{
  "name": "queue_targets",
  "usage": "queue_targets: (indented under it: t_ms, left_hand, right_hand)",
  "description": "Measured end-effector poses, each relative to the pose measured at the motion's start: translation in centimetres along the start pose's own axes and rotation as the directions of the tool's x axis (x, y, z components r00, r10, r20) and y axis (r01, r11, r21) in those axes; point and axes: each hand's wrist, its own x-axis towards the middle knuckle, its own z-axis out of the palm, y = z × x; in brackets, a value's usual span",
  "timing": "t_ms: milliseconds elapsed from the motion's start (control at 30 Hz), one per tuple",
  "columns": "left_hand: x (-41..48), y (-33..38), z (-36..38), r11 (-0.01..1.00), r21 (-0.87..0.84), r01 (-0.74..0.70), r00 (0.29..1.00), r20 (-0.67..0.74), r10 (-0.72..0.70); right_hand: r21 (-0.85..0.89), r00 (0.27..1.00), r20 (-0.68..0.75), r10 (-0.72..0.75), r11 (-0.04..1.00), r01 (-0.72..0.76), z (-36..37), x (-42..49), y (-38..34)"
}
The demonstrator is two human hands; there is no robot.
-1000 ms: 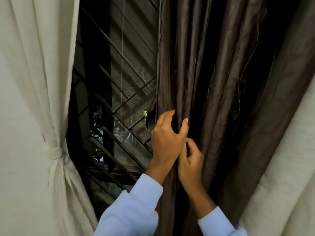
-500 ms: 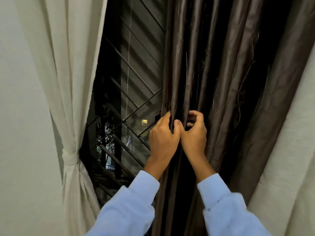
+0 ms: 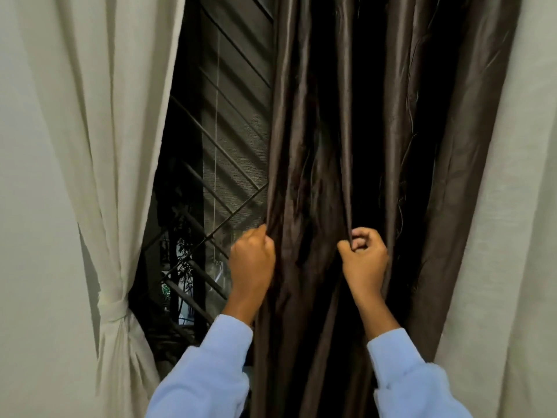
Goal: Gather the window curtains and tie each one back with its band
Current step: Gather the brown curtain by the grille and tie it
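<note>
A dark brown satin curtain (image 3: 398, 140) hangs in deep folds down the middle and right. My left hand (image 3: 252, 260) is closed on its left edge fold at about waist height. My right hand (image 3: 363, 257) pinches another fold further right, a hand's width or two away. On the left, a cream curtain (image 3: 99, 116) is gathered and tied back by a cream band (image 3: 113, 309). No band for the brown curtain is visible.
Between the two curtains a dark window (image 3: 229, 152) shows a diagonal metal grille and mesh, with foliage outside. A second cream curtain (image 3: 512, 236) hangs at the far right. A pale wall (image 3: 27, 267) borders the left.
My hands were touching on one fold; they have now moved apart sideways, each holding a separate fold of the brown curtain. The view has shifted so the tied cream curtain sits more central.
</note>
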Motion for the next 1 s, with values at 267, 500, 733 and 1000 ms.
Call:
queue_targets:
  t_ms: [267, 500, 733, 1000]
  left_hand:
    - [-2.1, 3.1, 0.8, 0.99, 0.068, -0.124, 0.986, 0.123, 0.115]
    - [-3.3, 5.4, 2.5, 0.991, -0.001, -0.136, 0.972, 0.196, 0.133]
    - [-3.8, 5.6, 2.3, 0.996, -0.055, -0.064, 0.98, 0.185, 0.073]
    - [-3.6, 5.5, 2.2, 0.999, 0.019, -0.051, 0.976, 0.212, 0.046]
  right_hand:
    - [0.049, 0.983, -0.057, -0.174, 0.983, 0.177, -0.3, -2.6, -0.1]
    - [0.19, 0.979, 0.129, -0.156, 0.973, 0.13, 1.4, -6.1, 0.9]
    - [0.235, 0.965, 0.18, -0.191, 0.961, 0.146, 1.3, -6.2, 0.8]
    - [0.213, 0.939, 0.268, -0.213, 0.964, 0.158, 1.4, -7.2, 0.9]
